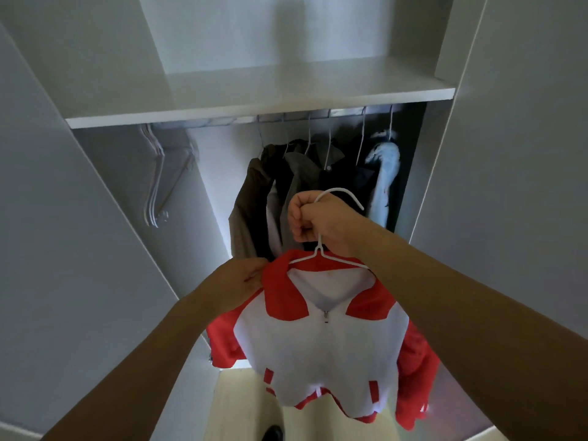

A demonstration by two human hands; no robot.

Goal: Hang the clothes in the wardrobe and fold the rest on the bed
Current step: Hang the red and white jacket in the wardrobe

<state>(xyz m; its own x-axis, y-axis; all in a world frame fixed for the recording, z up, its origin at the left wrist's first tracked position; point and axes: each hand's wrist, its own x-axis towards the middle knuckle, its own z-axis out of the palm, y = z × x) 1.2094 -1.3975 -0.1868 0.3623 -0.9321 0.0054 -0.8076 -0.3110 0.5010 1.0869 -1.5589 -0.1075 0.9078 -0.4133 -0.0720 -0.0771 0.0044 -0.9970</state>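
A red and white zip jacket [321,351] hangs on a white wire hanger [323,253] in front of the open wardrobe. My right hand [321,221] is closed around the hanger's neck, just below its hook. My left hand [245,276] pinches the jacket's red collar at its left shoulder. Beyond them, the clothes rail [318,115] runs under the shelf. It carries several dark garments [286,192] and a light blue one [383,183] on the right.
Several bare white hangers [157,183] hang at the rail's left end. A white shelf [254,100] spans the wardrobe above the rail. Open wardrobe doors [73,237] stand on both sides. The pale floor [241,405] shows below the jacket.
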